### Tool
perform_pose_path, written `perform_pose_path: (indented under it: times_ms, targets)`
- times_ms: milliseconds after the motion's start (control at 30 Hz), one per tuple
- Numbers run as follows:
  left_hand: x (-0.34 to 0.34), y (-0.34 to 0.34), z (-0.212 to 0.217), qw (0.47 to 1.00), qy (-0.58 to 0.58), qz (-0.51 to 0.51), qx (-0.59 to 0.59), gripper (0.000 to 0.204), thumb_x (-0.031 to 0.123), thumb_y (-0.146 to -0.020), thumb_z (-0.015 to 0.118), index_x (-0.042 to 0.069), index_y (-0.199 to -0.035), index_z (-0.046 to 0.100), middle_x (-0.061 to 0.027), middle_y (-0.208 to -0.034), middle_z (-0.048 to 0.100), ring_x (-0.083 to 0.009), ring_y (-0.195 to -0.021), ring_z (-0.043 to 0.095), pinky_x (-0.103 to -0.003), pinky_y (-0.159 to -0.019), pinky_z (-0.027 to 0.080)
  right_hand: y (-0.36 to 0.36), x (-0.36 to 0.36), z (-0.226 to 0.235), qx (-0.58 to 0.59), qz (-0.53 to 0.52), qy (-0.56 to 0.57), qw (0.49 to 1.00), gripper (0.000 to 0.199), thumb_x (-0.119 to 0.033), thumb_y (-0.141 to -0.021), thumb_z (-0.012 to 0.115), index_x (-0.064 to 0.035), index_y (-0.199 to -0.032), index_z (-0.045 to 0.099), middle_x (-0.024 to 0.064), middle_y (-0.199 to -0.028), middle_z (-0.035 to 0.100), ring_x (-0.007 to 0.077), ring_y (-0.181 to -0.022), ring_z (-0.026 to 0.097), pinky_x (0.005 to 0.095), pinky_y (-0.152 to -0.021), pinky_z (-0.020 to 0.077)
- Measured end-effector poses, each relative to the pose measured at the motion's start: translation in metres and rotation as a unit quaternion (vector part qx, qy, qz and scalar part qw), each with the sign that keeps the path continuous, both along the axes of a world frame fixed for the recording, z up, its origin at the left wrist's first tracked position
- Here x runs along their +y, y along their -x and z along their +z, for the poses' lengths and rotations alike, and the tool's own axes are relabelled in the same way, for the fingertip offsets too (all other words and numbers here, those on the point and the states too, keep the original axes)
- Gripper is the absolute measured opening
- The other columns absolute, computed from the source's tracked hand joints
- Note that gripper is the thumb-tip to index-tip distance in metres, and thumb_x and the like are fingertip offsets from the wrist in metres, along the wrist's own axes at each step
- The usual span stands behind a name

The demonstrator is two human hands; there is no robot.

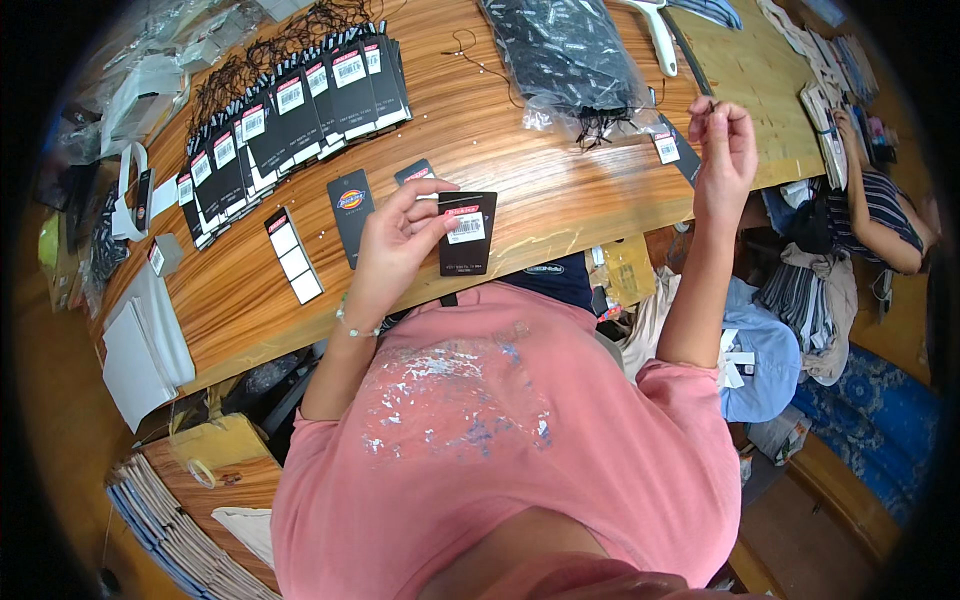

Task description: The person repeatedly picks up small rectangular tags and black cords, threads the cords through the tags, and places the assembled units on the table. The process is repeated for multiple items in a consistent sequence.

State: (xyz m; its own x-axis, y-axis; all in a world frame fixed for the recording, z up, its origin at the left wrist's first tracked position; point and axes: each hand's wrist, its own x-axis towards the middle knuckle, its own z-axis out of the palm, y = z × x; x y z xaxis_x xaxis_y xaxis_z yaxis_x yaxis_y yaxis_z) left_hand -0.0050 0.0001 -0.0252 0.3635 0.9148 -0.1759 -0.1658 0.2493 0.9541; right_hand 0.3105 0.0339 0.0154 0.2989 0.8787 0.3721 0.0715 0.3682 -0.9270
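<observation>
My left hand (pixel 408 235) pinches a black hang tag (pixel 464 258) upright near the table's front edge. The tag carries a red strip and a white barcode sticker. Raised at the right, my right hand (pixel 722 160) has thumb and fingertips pressed together, with a small dark bit, too small to name, at the tips. Beside my left hand lie a dark tag with a colored emblem (pixel 350 215) and another tag (pixel 415 171), partly hidden. A card with white label blanks (pixel 294 258) lies farther left. Below my right hand, a black tag with a barcode sticker (pixel 683 158) rests at the table edge.
Several finished-looking black tags with strings (pixel 285 120) lie overlapped in a row at the far left. A clear bag of black strings (pixel 570 60) sits at the back, with a white handle (pixel 660 40) beside it. Another person's arm (pixel 853 150) shows at the right.
</observation>
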Motion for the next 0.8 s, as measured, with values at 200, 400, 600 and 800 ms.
perform_pose_path:
  times_ms: [200, 400, 600, 800]
  targets:
    - [-0.003, 0.007, -0.003, 0.999, -0.030, 0.013, 0.014, 0.025, -0.004, -0.080, 0.055, -0.003, -0.105, 0.050, -0.0122, -0.093, 0.060, -0.0123, -0.088, 0.058, -0.022, -0.076, 0.047, 0.003, 0.037, 0.036, -0.008, 0.019, -0.082, 0.996, 0.009, -0.011, -0.091, 0.045, -0.0025, -0.090, 0.047, 0.0084, -0.087, 0.057, 0.0087, -0.068, 0.047, 0.0210, -0.066, 0.0402]
    - [-0.002, 0.011, 0.001, 1.000, -0.020, 0.008, 0.022, 0.025, -0.004, -0.080, 0.056, -0.003, -0.105, 0.050, -0.0126, -0.091, 0.062, -0.0119, -0.087, 0.058, -0.022, -0.076, 0.047, -0.003, 0.051, 0.070, -0.021, 0.054, -0.106, 0.993, 0.011, -0.013, -0.092, 0.044, -0.0024, -0.092, 0.046, 0.0093, -0.084, 0.057, 0.0100, -0.068, 0.048, 0.0215, -0.068, 0.0414]
    - [0.001, 0.010, -0.002, 1.000, -0.006, 0.003, 0.011, 0.023, -0.003, -0.080, 0.056, -0.004, -0.103, 0.051, -0.0117, -0.092, 0.061, -0.0114, -0.086, 0.058, -0.021, -0.076, 0.047, -0.007, 0.054, 0.075, -0.039, 0.063, -0.113, 0.991, 0.012, -0.014, -0.091, 0.044, -0.0024, -0.091, 0.046, 0.0096, -0.084, 0.057, 0.0103, -0.069, 0.049, 0.0219, -0.069, 0.0423]
    - [0.002, 0.007, -0.003, 0.999, -0.007, -0.034, 0.006, 0.016, -0.003, -0.081, 0.054, -0.004, -0.098, 0.052, -0.0072, -0.091, 0.059, -0.0116, -0.088, 0.057, -0.022, -0.077, 0.046, -0.007, 0.046, 0.082, -0.037, 0.063, -0.118, 0.990, 0.014, -0.013, -0.092, 0.041, -0.0009, -0.095, 0.048, 0.0121, -0.087, 0.056, 0.0143, -0.072, 0.050, 0.0258, -0.071, 0.0425]
